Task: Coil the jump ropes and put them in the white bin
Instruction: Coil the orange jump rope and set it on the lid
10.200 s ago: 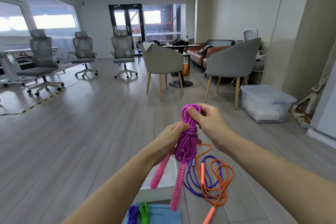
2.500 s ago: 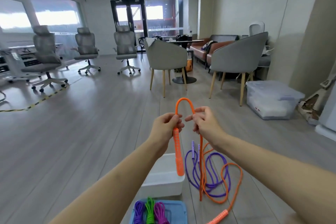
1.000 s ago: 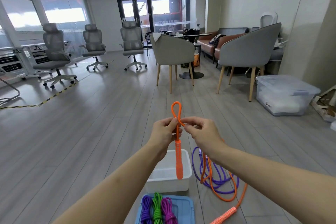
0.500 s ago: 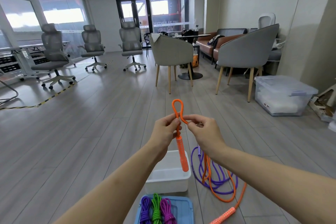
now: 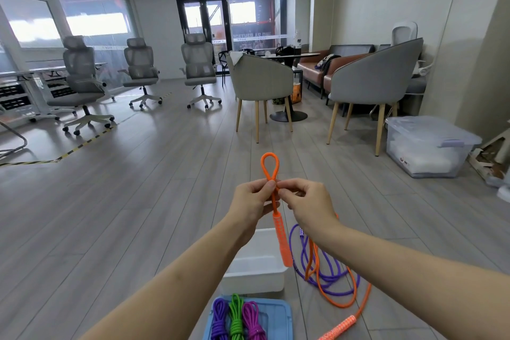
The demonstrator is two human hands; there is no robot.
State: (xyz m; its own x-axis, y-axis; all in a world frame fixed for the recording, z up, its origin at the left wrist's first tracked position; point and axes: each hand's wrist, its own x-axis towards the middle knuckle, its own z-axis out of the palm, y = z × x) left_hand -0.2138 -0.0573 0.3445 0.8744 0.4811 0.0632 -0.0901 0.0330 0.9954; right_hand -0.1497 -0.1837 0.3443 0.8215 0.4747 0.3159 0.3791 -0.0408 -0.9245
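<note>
Orange rope [image 5: 270,165] — both hands pinching

office lounge, probably | 3 swivel chairs [image 5: 198,69] | sofa [image 5: 317,69] | round table [image 5: 292,56] | glass doors [image 5: 204,22]

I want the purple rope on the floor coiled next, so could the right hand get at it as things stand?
Probably not yet. The right hand pinches the orange rope, and orange loops lie across the loose purple rope on the floor. Nothing else blocks it once that hand is free.
</note>
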